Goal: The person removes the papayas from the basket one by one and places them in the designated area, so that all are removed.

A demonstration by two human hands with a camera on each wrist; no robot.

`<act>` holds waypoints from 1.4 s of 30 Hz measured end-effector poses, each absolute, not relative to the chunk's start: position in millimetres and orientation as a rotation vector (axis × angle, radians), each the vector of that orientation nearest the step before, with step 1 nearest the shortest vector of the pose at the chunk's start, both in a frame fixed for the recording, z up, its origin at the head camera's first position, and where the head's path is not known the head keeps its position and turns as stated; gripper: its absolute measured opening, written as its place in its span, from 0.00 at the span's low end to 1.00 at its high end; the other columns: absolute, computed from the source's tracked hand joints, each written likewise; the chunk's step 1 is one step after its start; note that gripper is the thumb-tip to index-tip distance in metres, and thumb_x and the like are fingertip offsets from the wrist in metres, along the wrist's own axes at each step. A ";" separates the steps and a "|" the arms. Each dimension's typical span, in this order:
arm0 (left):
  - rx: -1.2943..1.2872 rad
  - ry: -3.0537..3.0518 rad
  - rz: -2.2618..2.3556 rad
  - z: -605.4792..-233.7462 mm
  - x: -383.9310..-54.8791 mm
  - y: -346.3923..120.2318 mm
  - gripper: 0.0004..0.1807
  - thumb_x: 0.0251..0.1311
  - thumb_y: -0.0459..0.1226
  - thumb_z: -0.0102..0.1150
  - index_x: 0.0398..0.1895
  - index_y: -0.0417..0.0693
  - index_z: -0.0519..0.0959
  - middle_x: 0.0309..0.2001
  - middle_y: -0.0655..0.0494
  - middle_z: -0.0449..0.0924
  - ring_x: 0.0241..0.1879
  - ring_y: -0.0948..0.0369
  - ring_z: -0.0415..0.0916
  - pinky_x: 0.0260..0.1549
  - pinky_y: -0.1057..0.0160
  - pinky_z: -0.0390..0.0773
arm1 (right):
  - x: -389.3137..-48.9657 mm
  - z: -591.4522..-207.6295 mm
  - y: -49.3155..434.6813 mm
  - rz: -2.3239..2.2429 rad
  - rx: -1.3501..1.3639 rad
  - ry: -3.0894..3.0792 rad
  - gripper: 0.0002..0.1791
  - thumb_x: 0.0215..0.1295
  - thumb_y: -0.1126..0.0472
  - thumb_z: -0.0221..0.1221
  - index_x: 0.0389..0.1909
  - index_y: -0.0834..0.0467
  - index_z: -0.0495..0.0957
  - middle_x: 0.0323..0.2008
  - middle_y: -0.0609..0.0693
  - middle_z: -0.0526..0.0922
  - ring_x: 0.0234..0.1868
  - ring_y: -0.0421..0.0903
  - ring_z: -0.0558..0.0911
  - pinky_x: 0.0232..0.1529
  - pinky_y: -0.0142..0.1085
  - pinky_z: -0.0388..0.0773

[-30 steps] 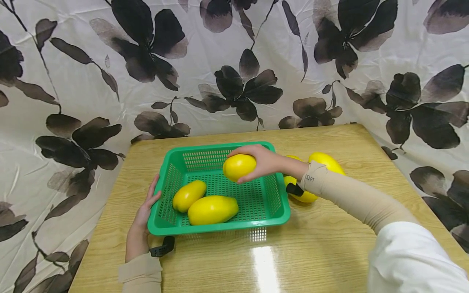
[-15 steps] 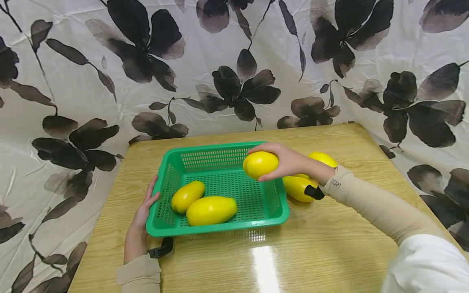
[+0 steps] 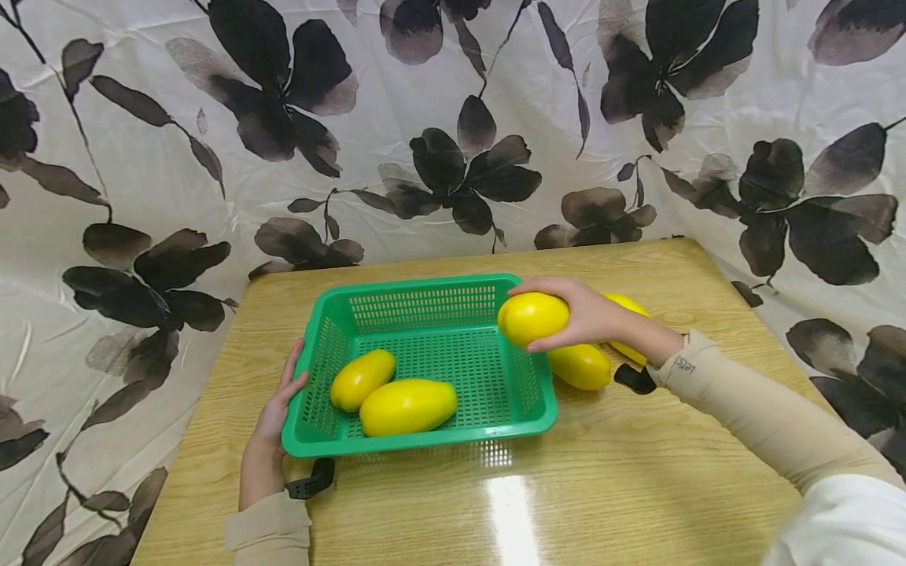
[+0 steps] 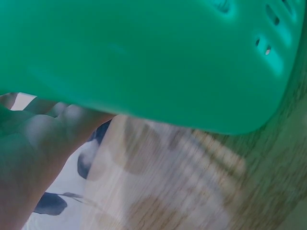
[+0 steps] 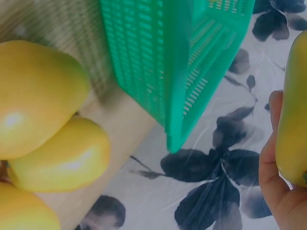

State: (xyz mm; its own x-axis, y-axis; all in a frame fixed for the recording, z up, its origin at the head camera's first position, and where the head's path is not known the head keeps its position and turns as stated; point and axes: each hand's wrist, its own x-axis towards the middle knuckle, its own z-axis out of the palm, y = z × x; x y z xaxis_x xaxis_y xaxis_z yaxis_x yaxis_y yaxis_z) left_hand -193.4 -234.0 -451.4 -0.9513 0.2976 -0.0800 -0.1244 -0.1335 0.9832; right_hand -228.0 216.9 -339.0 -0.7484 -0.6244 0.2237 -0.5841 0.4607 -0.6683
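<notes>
My right hand [image 3: 576, 314] grips a yellow papaya [image 3: 532, 319] above the right rim of the green plastic basket [image 3: 425, 444], fingers over its top and thumb beneath. In the right wrist view the same papaya [image 5: 295, 115] shows at the right edge. Two more papayas lie inside the basket at the left: a smaller one [image 3: 363, 380] behind a larger one [image 3: 409, 407]. My left hand [image 3: 272, 413] rests against the basket's left side with its fingers straight, the thumb at the rim. In the left wrist view the green wall [image 4: 158, 62] hides most of its fingers.
Right of the basket, several papayas lie on the wooden table [image 3: 602, 472], among them a near one [image 3: 582, 367] and a far one [image 3: 627, 303], partly behind my right arm. A floral cloth [image 3: 396, 94] hangs behind and at the sides of the table.
My right hand has carried its papaya rightward, from over the middle of the basket to its right rim. The left hand, the basket and the two papayas inside have kept their places.
</notes>
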 end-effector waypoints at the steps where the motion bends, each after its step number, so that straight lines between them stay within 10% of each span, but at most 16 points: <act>1: 0.203 1.857 2.166 -451.8 -193.3 -234.3 0.29 0.73 0.42 0.25 0.71 0.70 0.32 0.70 0.57 0.18 0.66 0.50 0.32 0.49 0.70 0.64 | -227.2 -339.2 219.1 -1.172 -1.086 2.648 0.38 0.40 0.54 0.73 0.57 0.53 0.71 0.53 0.46 0.75 0.49 0.46 0.74 0.43 0.42 0.73; 42: 0.199 1.835 2.176 -451.3 -194.7 -235.3 0.30 0.72 0.42 0.27 0.71 0.70 0.32 0.71 0.59 0.19 0.67 0.51 0.32 0.50 0.69 0.63 | -166.4 -373.0 331.4 -1.181 -0.413 3.043 0.37 0.45 0.59 0.71 0.60 0.54 0.70 0.55 0.54 0.73 0.44 0.32 0.69 0.39 0.32 0.67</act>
State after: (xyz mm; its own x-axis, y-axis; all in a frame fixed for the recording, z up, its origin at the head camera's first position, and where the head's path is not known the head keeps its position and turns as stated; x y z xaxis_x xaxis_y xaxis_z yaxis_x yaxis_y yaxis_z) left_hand -194.7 -235.3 -451.3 -0.9493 0.3043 -0.0786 -0.1288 -0.1486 0.9805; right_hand -166.4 331.4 -373.0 -0.9577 -0.1777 0.2264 -0.2839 0.7122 -0.6420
